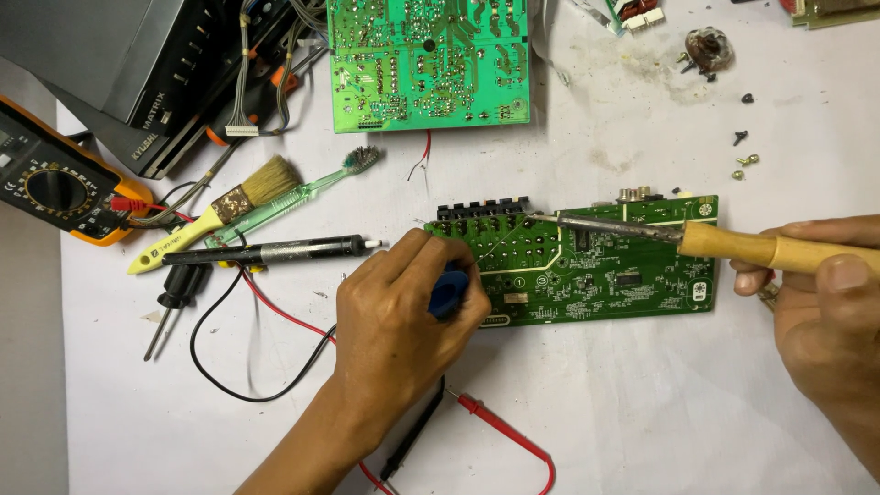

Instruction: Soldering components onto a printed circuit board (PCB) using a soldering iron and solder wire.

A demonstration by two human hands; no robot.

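My left hand (403,307) grips a small blue spool (448,289) and feeds a thin solder wire (500,240) up to the left part of a green circuit board (632,275) lying on the white table. My right hand (825,302) holds a soldering iron by its wooden handle (761,246). The iron's metal tip (568,220) reaches left and meets the wire near a row of black connectors (483,211) on the board's top edge.
A larger green circuit board (428,62) lies at the top centre. Left of it are a black casing (137,73), an orange multimeter (55,188) with red and black leads (275,316), a paintbrush (215,213), a green toothbrush (302,191) and a black desoldering pump (275,250). Loose screws (744,160) sit top right.
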